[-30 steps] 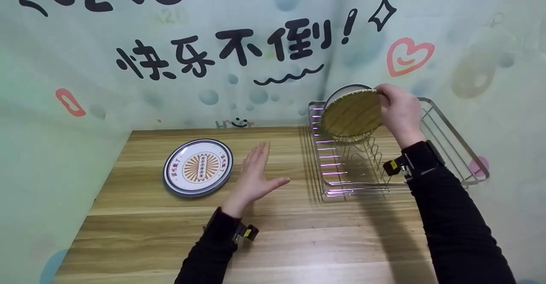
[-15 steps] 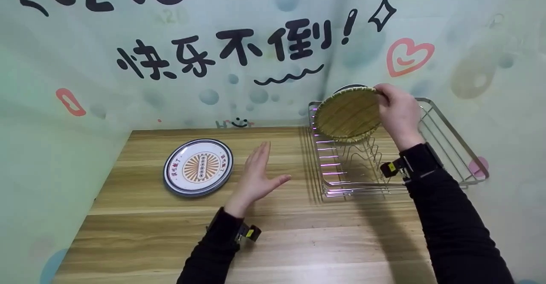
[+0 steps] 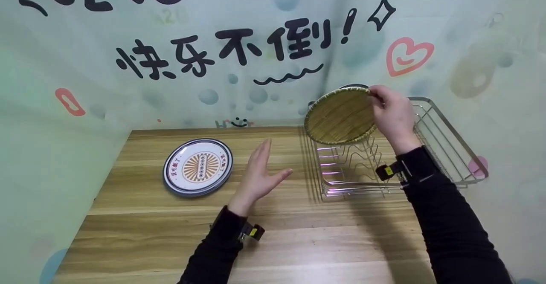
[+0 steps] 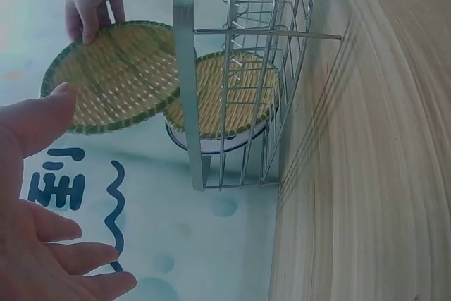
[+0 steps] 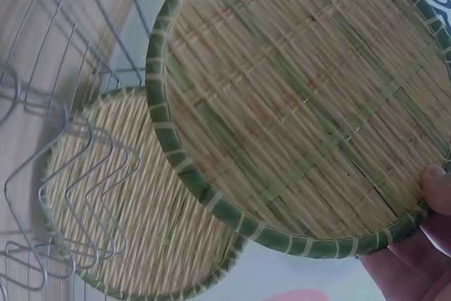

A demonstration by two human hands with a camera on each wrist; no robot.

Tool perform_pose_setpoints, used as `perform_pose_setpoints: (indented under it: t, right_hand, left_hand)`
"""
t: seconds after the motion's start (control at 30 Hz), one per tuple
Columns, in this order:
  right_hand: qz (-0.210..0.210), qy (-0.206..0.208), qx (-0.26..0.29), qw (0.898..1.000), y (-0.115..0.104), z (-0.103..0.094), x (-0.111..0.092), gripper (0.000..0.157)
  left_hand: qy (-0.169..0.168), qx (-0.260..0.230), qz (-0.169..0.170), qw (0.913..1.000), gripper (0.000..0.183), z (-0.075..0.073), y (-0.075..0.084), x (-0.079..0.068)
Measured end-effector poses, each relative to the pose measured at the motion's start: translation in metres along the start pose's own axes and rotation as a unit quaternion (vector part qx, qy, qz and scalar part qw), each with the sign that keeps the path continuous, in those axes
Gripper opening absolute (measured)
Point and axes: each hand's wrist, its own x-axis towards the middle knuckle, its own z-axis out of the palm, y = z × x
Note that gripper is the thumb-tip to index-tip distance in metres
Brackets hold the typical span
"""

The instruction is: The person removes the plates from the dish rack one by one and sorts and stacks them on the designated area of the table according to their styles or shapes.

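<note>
My right hand [image 3: 394, 115] pinches the edge of a round woven bamboo tray [image 3: 339, 115], its thumb [image 5: 437, 189] showing on the rim in the right wrist view. The tray is held tilted over the left back part of a wire dish rack [image 3: 362, 186]. A second bamboo tray [image 5: 165, 244] stands upright in the rack, partly covered by the held one. Behind it, a white plate with a dark rim [image 4: 243, 139] shows in the left wrist view. Fingers extended and thumb spread, my left hand [image 3: 258, 175] hovers over the table between the rack and some plates, holding nothing.
Stacked white plates [image 3: 198, 166] with blue rims lie on the wooden table [image 3: 273, 250] at the left. A printed cloth backdrop [image 3: 192, 100] rises close behind the table and rack. Wavy wire dividers [image 5: 77, 167] run along the rack's inside.
The held bamboo tray has moved left with my right hand, covering more of the rack's left end and most of the plate behind. My left hand has drifted slightly right.
</note>
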Motion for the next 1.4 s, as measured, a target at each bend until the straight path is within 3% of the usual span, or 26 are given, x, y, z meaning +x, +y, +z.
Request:
perform_pose_setpoints:
  t: [0.23, 0.47, 0.9, 1.4]
  right_hand:
    - [0.003, -0.002, 0.020, 1.000, -0.010, 0.002, -0.002, 0.012]
    - [0.003, -0.009, 0.037, 0.999, -0.018, 0.006, -0.005, 0.015]
    - [-0.007, -0.024, 0.080, 0.996, -0.033, 0.014, -0.011, 0.015]
    - [-0.024, -0.035, 0.085, 0.996, -0.043, 0.021, -0.019, 0.012]
  left_hand:
    - [0.023, -0.026, -0.004, 0.9994, 0.096, 0.002, 0.005, 0.003]
    - [0.057, -0.048, 0.023, 0.9969, 0.084, 0.004, 0.011, 0.008]
    - [0.077, -0.159, 0.027, 0.9839, 0.071, 0.009, 0.020, 0.018]
    - [0.174, -0.176, 0.078, 0.9657, 0.054, 0.011, 0.021, 0.024]
